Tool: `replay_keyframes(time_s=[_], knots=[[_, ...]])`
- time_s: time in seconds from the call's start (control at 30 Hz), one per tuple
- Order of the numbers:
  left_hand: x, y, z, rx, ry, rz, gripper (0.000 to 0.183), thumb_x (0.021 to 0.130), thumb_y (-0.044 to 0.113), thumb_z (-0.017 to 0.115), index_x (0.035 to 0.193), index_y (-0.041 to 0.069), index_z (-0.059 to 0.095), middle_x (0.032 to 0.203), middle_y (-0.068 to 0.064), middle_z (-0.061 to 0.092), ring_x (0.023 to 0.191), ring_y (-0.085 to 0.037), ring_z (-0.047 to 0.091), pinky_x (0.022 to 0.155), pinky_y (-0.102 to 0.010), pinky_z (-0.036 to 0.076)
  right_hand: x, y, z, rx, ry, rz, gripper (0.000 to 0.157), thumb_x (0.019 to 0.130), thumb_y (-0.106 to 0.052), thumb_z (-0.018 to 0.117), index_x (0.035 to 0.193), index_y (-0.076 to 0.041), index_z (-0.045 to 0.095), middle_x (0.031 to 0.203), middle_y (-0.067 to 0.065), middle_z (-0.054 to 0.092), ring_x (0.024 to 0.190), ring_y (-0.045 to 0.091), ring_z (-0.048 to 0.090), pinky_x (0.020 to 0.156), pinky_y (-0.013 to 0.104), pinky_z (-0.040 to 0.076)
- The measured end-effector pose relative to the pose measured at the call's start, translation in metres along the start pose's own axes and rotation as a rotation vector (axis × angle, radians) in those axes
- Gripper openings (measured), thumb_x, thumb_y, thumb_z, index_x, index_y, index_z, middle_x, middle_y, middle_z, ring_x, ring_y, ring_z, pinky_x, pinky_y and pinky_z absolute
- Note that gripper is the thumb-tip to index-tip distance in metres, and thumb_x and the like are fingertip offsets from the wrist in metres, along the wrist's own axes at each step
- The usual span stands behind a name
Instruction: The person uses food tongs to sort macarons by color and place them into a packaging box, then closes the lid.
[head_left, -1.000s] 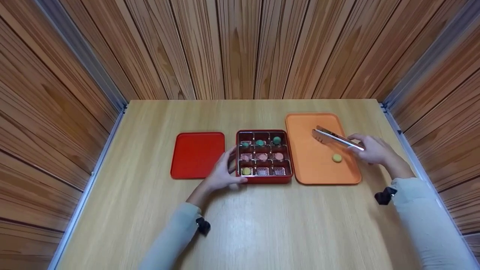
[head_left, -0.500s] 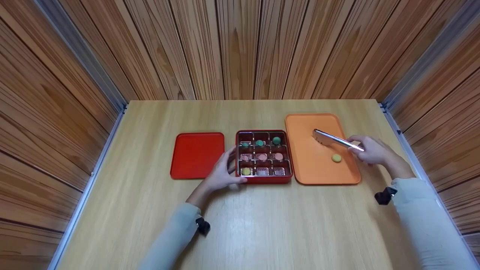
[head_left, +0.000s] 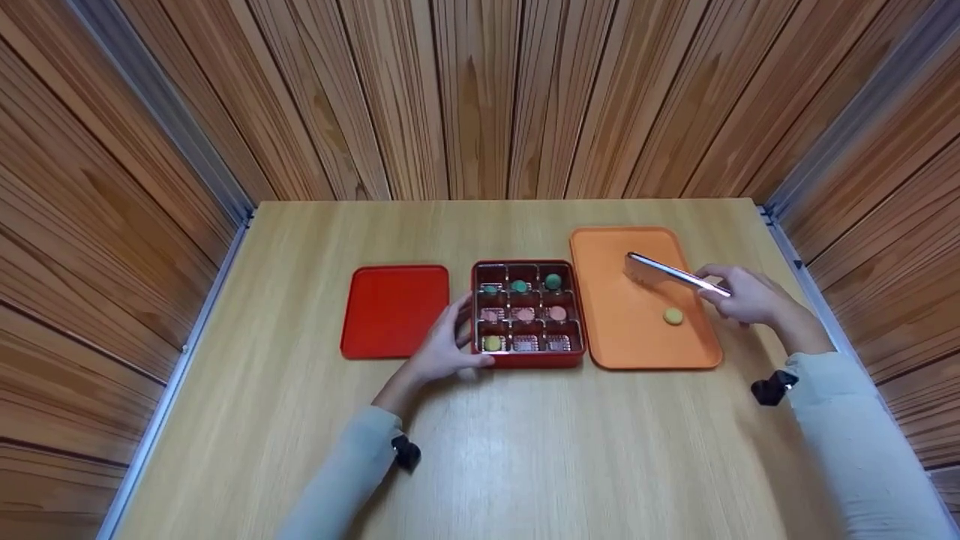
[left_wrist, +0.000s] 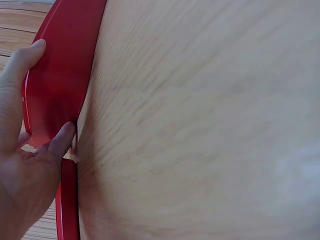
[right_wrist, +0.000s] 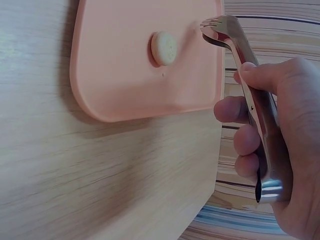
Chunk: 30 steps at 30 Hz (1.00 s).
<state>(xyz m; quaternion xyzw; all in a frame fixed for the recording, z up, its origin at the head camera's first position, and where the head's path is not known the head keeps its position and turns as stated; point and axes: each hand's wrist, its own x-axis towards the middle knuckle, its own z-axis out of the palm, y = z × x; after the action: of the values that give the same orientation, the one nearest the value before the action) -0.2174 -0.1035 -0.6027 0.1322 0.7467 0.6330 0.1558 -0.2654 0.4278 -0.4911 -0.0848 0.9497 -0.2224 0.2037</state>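
Note:
In the head view my left hand (head_left: pixel 444 346) holds the near left corner of a red box (head_left: pixel 530 361), thumb on its front wall and fingers along its left side. The box's clear divided insert holds green macarons (head_left: pixel 553 282) in the back row, pink macarons (head_left: pixel 556 313) in the middle and a yellow macaron (head_left: pixel 492 343) at front left. My right hand (head_left: pixel 748 297) grips metal serving tongs (right_wrist: pixel 265 125), their arms squeezed together and nothing between the tips. Those tips are over an orange tray (head_left: pixel 630 341), behind a lone yellow macaron (head_left: pixel 673 316) lying on it.
A flat red lid (head_left: pixel 394 307) lies left of the box. The orange tray stands close against the box's right side. Wood-patterned walls (head_left: pixel 480 97) rise behind the wooden table (head_left: pixel 525 450) and at both sides.
The tongs' arms, spread apart a second ago, have come together. My right hand has shifted slightly to the right. My left hand and the box have stayed put.

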Motion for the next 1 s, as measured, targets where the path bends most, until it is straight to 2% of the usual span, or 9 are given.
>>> replay_keyframes(time_s=[0.3,0.53,0.73,0.87,1.0], knots=[[0.0,0.0,0.0,0.018,0.007,-0.008,0.126,0.085,0.015,0.101,0.181,0.018,0.019,0.186,-0.015,0.026,0.176,-0.037,0.028,0.138,-0.05,0.04,-0.002,-0.012,-0.005,-0.012,-0.006,-0.028,0.045,0.117,-0.035,0.06,0.155,-0.009,0.057,0.082,0.004,0.064,0.059,0.018,0.057,0.051,0.032,0.055],[-0.001,0.0,0.0,0.015,0.003,0.019,0.123,0.086,0.013,0.1,0.179,0.012,0.02,0.184,-0.019,0.03,0.175,-0.039,0.03,0.138,-0.052,0.039,-0.005,-0.03,-0.007,-0.035,0.005,-0.071,0.041,0.117,-0.028,0.06,0.153,-0.008,0.06,0.077,0.0,0.061,0.056,0.016,0.055,0.047,0.026,0.05],[-0.001,-0.001,-0.001,0.024,0.012,0.006,0.125,0.085,0.012,0.1,0.18,0.013,0.02,0.184,-0.018,0.03,0.175,-0.039,0.03,0.139,-0.051,0.039,-0.009,-0.046,-0.007,-0.076,0.026,-0.145,0.038,0.117,-0.027,0.061,0.15,-0.008,0.063,0.073,0.0,0.06,0.05,0.014,0.052,0.045,0.024,0.046],[-0.001,-0.001,-0.001,0.016,0.011,0.008,0.124,0.085,0.012,0.1,0.18,0.012,0.019,0.184,-0.019,0.029,0.175,-0.04,0.029,0.138,-0.051,0.039,-0.01,-0.058,-0.006,-0.102,0.041,-0.197,0.035,0.116,-0.025,0.062,0.147,-0.008,0.065,0.075,0.003,0.065,0.048,0.014,0.052,0.044,0.023,0.044],[0.0,-0.001,0.0,0.018,0.006,0.006,0.124,0.086,0.014,0.099,0.18,0.012,0.019,0.184,-0.019,0.029,0.175,-0.04,0.029,0.138,-0.052,0.039,-0.011,-0.072,-0.006,-0.133,0.04,-0.215,0.034,0.116,-0.025,0.064,0.146,-0.009,0.066,0.078,0.004,0.069,0.049,0.014,0.055,0.045,0.022,0.042]])
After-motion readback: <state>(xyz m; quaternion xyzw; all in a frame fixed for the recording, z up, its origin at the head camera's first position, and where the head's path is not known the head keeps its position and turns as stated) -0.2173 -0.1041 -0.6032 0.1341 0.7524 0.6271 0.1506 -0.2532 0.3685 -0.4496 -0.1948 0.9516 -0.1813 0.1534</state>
